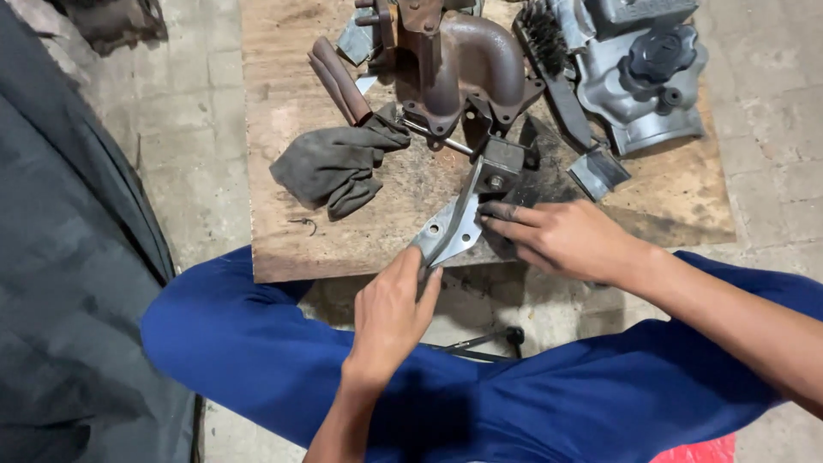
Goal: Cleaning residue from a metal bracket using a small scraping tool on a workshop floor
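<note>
Your left hand [390,313] is pinching the near end of a bent metal bracket [450,230], thumb and fingers closed on its edge, though the fingertips are tucking under the plate and are hard to make out. Your right hand [557,240] is pressing blackened fingers [501,212] flat against the bracket's right side; whether that grip is wrapping round it or only bracing, I cannot tell. The bracket is lying at the near edge of the wooden board [283,129], overhanging it slightly, with its far end ending in a dark block [501,163]. The far edge of the picture is cutting off the rusty pipe piece [467,60] and the grey casting [651,94]. A grey rag [334,167] is sitting left of the bracket. Bare board is showing near left, around a small hook [304,225]. A dark rod [480,343] is lying on the floor between your blue-clad legs [257,343].
</note>
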